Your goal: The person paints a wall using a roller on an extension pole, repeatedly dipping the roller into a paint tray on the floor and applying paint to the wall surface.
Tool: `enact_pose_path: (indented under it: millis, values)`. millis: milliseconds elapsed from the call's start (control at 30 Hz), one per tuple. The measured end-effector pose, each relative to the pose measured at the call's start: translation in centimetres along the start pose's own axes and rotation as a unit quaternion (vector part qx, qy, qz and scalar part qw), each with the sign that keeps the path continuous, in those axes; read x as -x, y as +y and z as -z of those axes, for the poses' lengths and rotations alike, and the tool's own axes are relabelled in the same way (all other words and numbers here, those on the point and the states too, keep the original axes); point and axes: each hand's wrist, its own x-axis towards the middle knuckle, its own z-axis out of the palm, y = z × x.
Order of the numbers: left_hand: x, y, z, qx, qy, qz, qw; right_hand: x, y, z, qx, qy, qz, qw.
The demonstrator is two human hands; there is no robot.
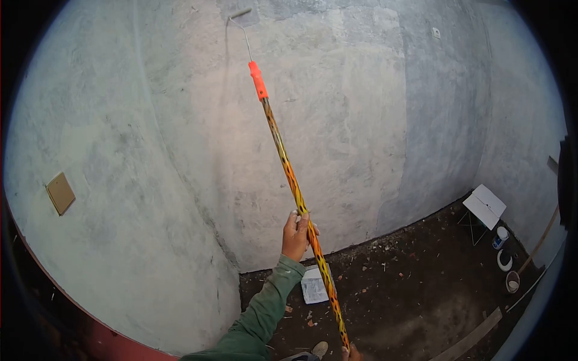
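Note:
A long paint roller pole (293, 183), patterned in yellow, orange and black, slants up across the view. My left hand (295, 236), spotted with white and in a green sleeve, is wrapped round its middle. Low at the bottom edge, my right hand (352, 354) closes on the pole's lower end and is partly cut off. An orange roller handle (258, 81) sits at the pole's top. From it a bent wire frame leads to the small roller (241, 12), which is at the upper wall (313, 108), patched in pale and greyer areas.
A white rectangular tray-like thing (315, 285) lies on the dark, littered floor (385, 301). At right stand a folding stool with a white board (484, 203), a paint can (500, 237) and buckets (512, 281). A plank (469, 337) lies nearby. A shoe (320, 349) shows below.

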Motion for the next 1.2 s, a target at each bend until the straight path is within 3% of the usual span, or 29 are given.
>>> enact_pose_path:
  millis: [100, 200, 333, 367, 433, 600, 733, 800, 833, 900, 1033, 1100, 1133, 1200]
  values:
    - [-0.4, 0.6, 0.2, -0.032, 0.033, -0.021, 0.999, 0.6, -6.4, 0.8, -0.015, -0.018, 0.005, 1.000]
    - [-0.5, 0.6, 0.7, -0.034, 0.039, -0.061, 0.997, 0.2, -7.0, 0.0, -0.004, 0.002, 0.062, 0.998]
    - [1.9, -1.0, 1.3, -0.077, 0.027, 0.027, 0.996, -1.2, -1.7, -1.9, -0.015, -0.001, 0.091, 0.996]
    - [2.8, -1.9, 1.2, -0.073, 0.016, 0.054, 0.996, -1.2, -0.6, -2.2, -0.079, -0.001, 0.101, 0.992]
    - [4.3, -3.5, 1.1, -0.085, 0.008, 0.056, 0.995, -1.2, 2.6, -3.0, -0.142, -0.005, 0.110, 0.984]
    - [5.4, -5.3, 1.4, -0.091, 0.008, 0.030, 0.995, -7.8, 13.0, -7.5, -0.061, -0.024, 0.112, 0.992]
    - [3.3, -2.9, 2.6, -0.112, 0.027, 0.042, 0.992, -5.3, 6.1, -6.9, -0.004, 0.045, 0.191, 0.981]
    - [1.8, -1.6, 3.2, -0.120, 0.045, 0.035, 0.991, -6.5, 4.8, -7.6, 0.011, -0.053, 0.070, 0.996]
    - [0.9, -1.2, 3.8, -0.130, 0.046, 0.031, 0.990, -5.6, 2.1, -6.8, 0.010, -0.054, 0.071, 0.996]
    - [-0.8, 0.2, 4.3, -0.139, 0.052, 0.011, 0.989, -2.9, -4.7, -4.7, 0.007, -0.037, 0.099, 0.994]
    - [-4.5, 2.9, 5.5, -0.134, 0.060, -0.050, 0.988, -4.5, -7.5, -5.8, -0.045, -0.094, 0.137, 0.985]
    - [-6.1, 4.8, 6.1, -0.147, 0.061, -0.061, 0.985, -4.8, -8.8, -7.3, -0.017, 0.062, 0.226, 0.972]
    - [-7.0, 5.8, 6.4, -0.159, 0.061, -0.071, 0.983, -4.5, -10.6, -6.9, -0.017, 0.062, 0.229, 0.971]
    - [-9.2, 7.0, 7.1, -0.147, 0.065, -0.092, 0.983, -4.1, -14.4, -5.7, -0.069, -0.030, 0.237, 0.968]
